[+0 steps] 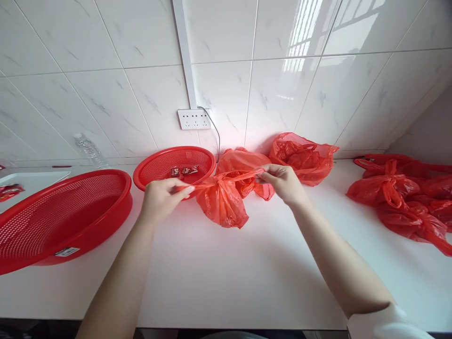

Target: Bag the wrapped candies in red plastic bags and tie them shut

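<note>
A thin red plastic bag (224, 202) hangs between my two hands over the white counter, its handles pulled out sideways and gathered at a knot or twist on top. My left hand (163, 197) is closed on one handle, thumb pressed against the fingers. The other handle is pinched in my right hand (282, 182). What the bag holds cannot be made out. Just behind it lie more red plastic bags (243, 160), partly hidden by it. Beyond my left hand stands a red perforated basket (155, 162) with several small wrapped packets (185, 170) inside.
A larger red basket (116, 207) stands at the left, near a white tray (52, 176) and a clear plastic bottle (90, 149). An open red bag (303, 157) rests against the tiled wall. Several tied red bags (399, 188) lie at the right. A cable runs from the power socket (194, 119).
</note>
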`<state>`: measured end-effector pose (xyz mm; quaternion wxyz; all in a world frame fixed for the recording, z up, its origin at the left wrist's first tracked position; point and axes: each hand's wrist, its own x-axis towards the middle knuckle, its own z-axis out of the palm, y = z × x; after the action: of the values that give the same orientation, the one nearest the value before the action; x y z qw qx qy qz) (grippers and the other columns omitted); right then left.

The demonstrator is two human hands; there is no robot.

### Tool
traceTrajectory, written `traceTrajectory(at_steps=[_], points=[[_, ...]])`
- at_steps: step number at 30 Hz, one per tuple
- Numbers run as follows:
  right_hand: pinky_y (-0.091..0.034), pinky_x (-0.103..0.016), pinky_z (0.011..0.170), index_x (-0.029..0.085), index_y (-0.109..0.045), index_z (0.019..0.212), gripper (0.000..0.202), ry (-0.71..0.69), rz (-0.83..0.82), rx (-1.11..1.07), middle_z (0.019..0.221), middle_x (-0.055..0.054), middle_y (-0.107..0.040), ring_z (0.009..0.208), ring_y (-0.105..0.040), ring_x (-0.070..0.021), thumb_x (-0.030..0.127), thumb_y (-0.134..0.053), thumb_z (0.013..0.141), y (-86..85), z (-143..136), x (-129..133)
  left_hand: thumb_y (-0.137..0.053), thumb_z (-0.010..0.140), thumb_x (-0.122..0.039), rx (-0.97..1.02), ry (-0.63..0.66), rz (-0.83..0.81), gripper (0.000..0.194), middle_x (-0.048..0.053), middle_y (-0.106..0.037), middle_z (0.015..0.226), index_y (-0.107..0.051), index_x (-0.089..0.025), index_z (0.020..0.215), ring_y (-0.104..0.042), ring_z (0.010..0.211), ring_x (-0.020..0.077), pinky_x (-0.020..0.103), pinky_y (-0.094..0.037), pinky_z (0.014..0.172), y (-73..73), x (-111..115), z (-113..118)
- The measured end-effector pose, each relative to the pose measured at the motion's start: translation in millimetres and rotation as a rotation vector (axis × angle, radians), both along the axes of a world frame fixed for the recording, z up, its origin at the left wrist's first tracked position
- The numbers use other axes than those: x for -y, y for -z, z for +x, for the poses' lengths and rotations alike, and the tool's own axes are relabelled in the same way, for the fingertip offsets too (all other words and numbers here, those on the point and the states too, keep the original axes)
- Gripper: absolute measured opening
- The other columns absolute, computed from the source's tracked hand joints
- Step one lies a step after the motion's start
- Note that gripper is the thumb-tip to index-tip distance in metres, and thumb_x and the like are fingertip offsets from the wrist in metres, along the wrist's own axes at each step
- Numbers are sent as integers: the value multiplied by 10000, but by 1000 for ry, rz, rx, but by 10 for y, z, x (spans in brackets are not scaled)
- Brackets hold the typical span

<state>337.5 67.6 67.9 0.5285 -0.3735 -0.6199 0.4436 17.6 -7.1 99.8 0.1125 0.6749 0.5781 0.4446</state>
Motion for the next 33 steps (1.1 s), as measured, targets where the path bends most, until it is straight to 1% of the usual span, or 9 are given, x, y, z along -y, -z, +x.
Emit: traceTrajectory(at_steps=[7,9,11,13,15,18,21,27,33], points=[[-551,-387,852,173,-710,886,267,-66,-123,200,908,-76,-712,855,-673,-211,430,-688,817,179,467,1,-708,792,-487,90,55,-354,298,52,-741,836,-722,-190,815,-699,839,213,352,-552,826,284,79,-264],[-500,-458,982,212,-675,1130,333,-22,38,361,1191,-100,-675,1089,-639,-262,405,-638,862,128,419,66,-728,769,-497,52,151,-396,406,79,-705,1166,-702,-232,1075,-656,1094,271,403,-533,926,413,7,-213],[-391,-499,1107,255,-555,1339,487,17,316,509,1437,-97,-526,1320,-494,-285,395,-628,878,108,274,138,-804,691,-468,-1,283,-371,776,78,-460,1513,-512,-313,1392,-451,1372,317,455,-459,1058,597,-83,-139],[-314,-503,1163,248,-448,1443,648,-98,546,620,1540,-110,-405,1429,-359,-293,442,-658,862,181,47,195,-863,615,-431,-53,392,-330,1095,70,-216,1640,-278,-347,1537,-242,1489,329,496,-351,1155,814,-164,-46],[-305,-537,1156,211,-386,1486,802,-268,616,732,1571,-153,-344,1445,-322,-329,527,-694,816,353,-215,221,-870,608,-415,-81,440,-321,1173,97,-178,1647,-200,-316,1567,-193,1503,339,523,-295,1184,1020,-216,56],[-361,-577,1085,158,-367,1491,922,-341,540,847,1512,-218,-399,1358,-423,-376,592,-722,759,674,-537,204,-831,658,-377,-101,423,-280,978,111,-392,1548,-357,-270,1506,-357,1433,335,502,-358,1153,1219,-214,184],[-463,-473,975,132,-489,1373,772,-331,492,770,1289,-193,-569,1146,-568,-312,545,-731,768,876,-673,168,-748,731,-313,-128,351,-193,656,86,-576,1363,-547,-233,1351,-543,1272,290,422,-457,1073,1273,-156,255],[-462,-353,836,188,-629,1018,251,-298,528,640,1033,-89,-636,940,-583,-229,291,-698,799,914,-657,126,-607,845,-263,-202,365,-134,185,71,-713,1045,-721,-214,982,-667,979,226,348,-534,875,1268,-158,274],[-418,-331,834,194,-637,903,148,-235,517,719,984,-47,-671,937,-586,-211,164,-619,759,921,-714,113,-537,888,-250,-278,367,-147,208,40,-715,841,-710,-198,786,-652,747,172,275,-491,680,1287,-193,252]])
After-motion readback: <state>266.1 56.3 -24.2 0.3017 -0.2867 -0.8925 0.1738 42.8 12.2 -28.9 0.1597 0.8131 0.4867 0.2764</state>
